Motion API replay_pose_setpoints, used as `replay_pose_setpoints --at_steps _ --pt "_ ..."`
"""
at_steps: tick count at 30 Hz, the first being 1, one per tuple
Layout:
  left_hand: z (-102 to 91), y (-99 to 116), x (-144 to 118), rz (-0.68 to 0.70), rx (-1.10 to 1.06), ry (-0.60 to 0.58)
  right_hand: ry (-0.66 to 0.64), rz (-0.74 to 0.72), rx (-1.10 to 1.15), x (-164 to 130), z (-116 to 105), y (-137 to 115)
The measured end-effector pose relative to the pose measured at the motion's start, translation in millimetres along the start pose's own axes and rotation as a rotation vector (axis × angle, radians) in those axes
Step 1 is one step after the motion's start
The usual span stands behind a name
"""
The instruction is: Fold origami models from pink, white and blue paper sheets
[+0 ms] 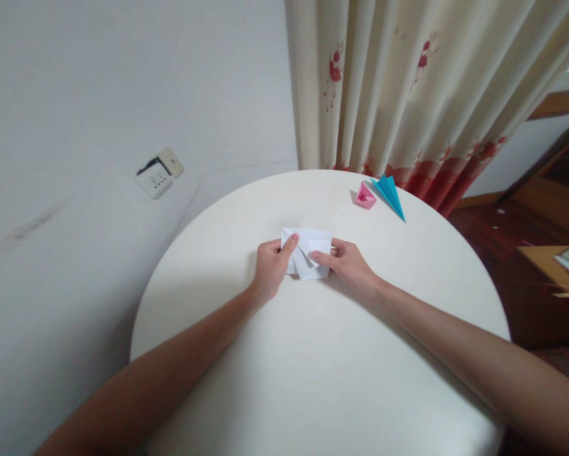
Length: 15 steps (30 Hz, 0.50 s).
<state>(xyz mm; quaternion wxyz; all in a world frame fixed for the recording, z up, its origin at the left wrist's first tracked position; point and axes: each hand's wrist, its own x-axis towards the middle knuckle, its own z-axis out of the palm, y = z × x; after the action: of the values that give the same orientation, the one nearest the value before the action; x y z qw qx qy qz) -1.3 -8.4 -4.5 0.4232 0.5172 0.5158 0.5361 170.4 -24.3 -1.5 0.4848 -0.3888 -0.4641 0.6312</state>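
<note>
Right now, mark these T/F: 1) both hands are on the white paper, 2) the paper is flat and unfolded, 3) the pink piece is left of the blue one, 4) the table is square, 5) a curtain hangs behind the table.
1) True: the left hand and right hand both hold the white paper.
2) False: it is already folded, with creases and flaps showing.
3) True: the pink piece lies just left of the blue one.
4) False: the table is round.
5) True: the curtain hangs behind the table's far edge.
</note>
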Motion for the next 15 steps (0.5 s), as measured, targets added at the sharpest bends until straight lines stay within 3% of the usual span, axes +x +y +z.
replay_pose_setpoints --at_steps 4,10,15 --pt "-0.3 -2.3 0.6 -0.022 -0.087 -0.034 0.004 0.064 0.056 -2.2 1.1 -0.3" --pt "-0.3 -1.4 -0.1 -0.084 -0.099 -0.138 0.024 0.046 0.096 -1.6 -1.0 -1.0" --pt "2.0 1.7 -3.9 -0.079 -0.088 -0.114 -0.038 0.084 0.035 -1.8 -2.7 -0.4"
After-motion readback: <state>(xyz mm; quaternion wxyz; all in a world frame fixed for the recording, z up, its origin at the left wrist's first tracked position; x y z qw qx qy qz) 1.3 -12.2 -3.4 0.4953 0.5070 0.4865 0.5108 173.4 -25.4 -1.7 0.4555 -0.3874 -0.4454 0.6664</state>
